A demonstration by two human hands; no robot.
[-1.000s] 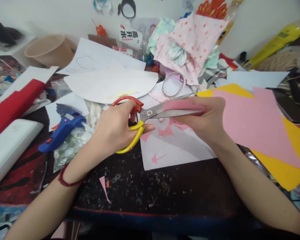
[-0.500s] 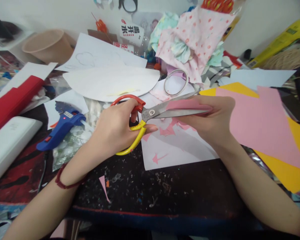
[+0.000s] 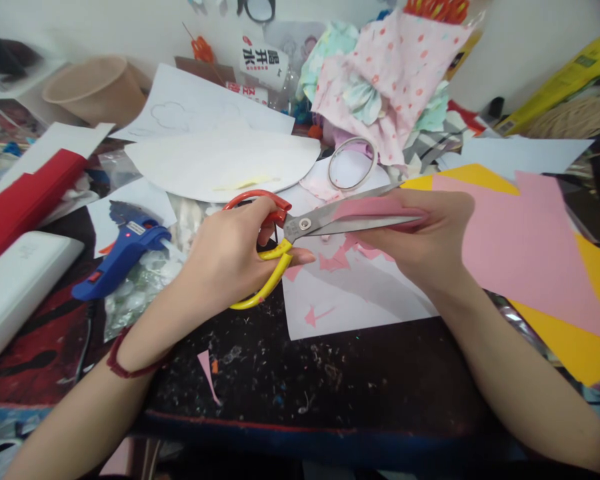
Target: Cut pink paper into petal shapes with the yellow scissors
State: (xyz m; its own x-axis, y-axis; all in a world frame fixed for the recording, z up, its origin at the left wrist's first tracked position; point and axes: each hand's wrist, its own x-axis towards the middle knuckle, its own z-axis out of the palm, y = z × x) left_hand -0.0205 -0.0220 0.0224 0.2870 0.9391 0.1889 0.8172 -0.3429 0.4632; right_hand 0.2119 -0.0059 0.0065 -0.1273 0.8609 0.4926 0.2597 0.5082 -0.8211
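Note:
My left hand (image 3: 235, 250) is closed round the handles of a pair of scissors (image 3: 305, 225), one loop red and the other yellow. The blades point right and stand slightly apart, with a piece of pink paper (image 3: 363, 208) between them. My right hand (image 3: 425, 230) pinches that paper at its right end, close to the blade tips. Its fingertips are partly hidden behind the paper and blade. Below lies a white sheet (image 3: 360, 303) with several pink paper scraps (image 3: 334, 260) on it.
A blue glue gun (image 3: 125, 250), its red light lit, and a white box-shaped device (image 3: 27, 287) lie on the left. A tape roll (image 3: 353, 165) stands behind the scissors. Pink (image 3: 520, 247) and yellow sheets (image 3: 565, 340) lie right. Crumpled cloths (image 3: 380, 80) are piled at the back.
Hardly anything differs. My right hand has shifted very slightly to the right; the scissors and paper keep nearly the same position.

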